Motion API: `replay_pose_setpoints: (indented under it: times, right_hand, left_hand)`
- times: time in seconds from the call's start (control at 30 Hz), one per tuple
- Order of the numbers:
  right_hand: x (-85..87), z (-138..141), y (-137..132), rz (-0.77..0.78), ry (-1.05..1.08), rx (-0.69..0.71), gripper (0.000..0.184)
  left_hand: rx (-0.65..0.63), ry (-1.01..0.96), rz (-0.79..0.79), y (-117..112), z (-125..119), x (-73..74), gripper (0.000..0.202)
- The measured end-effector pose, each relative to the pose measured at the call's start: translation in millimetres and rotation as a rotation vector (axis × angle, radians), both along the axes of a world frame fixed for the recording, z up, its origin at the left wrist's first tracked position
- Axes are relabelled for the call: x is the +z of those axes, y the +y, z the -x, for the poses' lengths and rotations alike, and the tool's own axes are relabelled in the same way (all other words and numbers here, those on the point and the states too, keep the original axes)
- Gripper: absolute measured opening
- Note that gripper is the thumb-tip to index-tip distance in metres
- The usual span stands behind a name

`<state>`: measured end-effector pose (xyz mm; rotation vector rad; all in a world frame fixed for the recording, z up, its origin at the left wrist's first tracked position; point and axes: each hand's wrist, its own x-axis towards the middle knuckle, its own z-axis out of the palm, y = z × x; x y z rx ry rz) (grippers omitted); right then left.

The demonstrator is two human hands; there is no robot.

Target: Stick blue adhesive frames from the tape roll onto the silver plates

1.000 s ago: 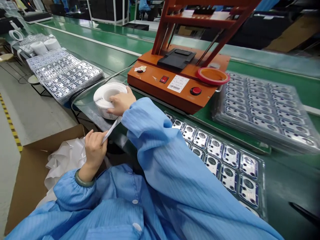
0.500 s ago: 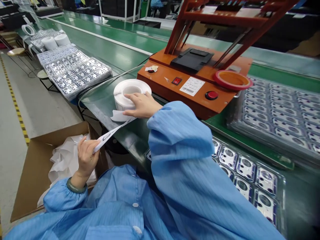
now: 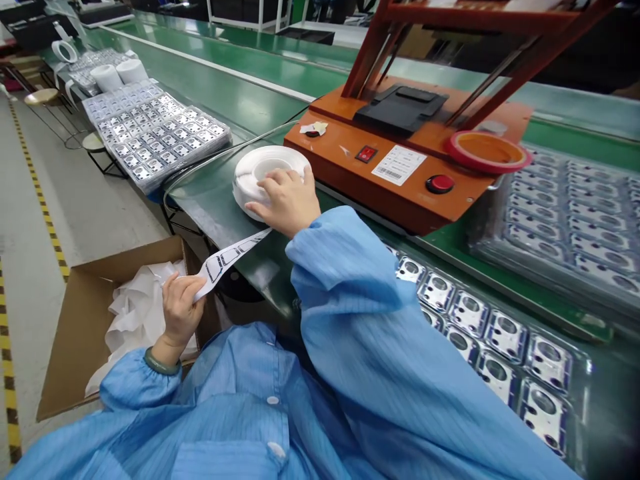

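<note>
The right hand [image 3: 293, 200] spread on the white roll [image 3: 245, 184] on the desk [image 3: 200, 201], the left hand [image 3: 183, 310] pinching the printed strip [image 3: 227, 259] at its seven o'clock, and steady, flat tension should prevent creases!

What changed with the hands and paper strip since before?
The left hand and right hand have moved farther apart, with more printed white strip showing between them. The left still holds the strip; the right still touches the white roll.
</note>
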<state>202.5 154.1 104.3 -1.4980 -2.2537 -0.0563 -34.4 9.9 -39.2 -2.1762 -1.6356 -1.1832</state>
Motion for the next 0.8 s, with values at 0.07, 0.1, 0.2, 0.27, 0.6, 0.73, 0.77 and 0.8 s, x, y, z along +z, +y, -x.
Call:
replay_pose_setpoints:
  times: [0.07,0.1,0.2,0.27,0.6,0.73,0.77,0.8]
  right_hand:
    - [0.4,3,-10,-0.043,0.009,0.071,0.040]
    - [0.7,3,-15,-0.053,0.005,0.095,0.039]
    - [0.6,3,-28,-0.056,-0.015,0.151,0.031]
    - [-1.9,1,-36,-0.036,-0.004,0.197,0.027]
    - [-34.3,-4,-65,0.010,0.036,0.452,0.026]
    - [-43.2,-3,-68,-0.031,-0.024,0.452,0.026]
    - [-44.8,-3,-68,-0.039,-0.043,0.447,0.026]
    - [-46.2,-3,-68,-0.046,-0.058,0.442,0.026]
  left_hand:
    - [-0.016,0.011,0.004,0,-4,-1.5,0.015]
    - [-0.032,0.006,0.009,0,-6,-1.8,0.022]
    - [-0.085,-0.079,0.058,-1,-12,-1.0,0.041]
    - [-0.078,-0.178,0.114,0,-17,1.2,0.047]
    - [0.066,-0.372,0.273,18,-44,10.2,0.051]
    - [0.023,-0.627,0.392,23,-51,11.3,0.052]
    - [0.019,-0.763,0.430,25,-53,11.7,0.053]
    - [0.021,-0.908,0.467,26,-55,12.0,0.053]
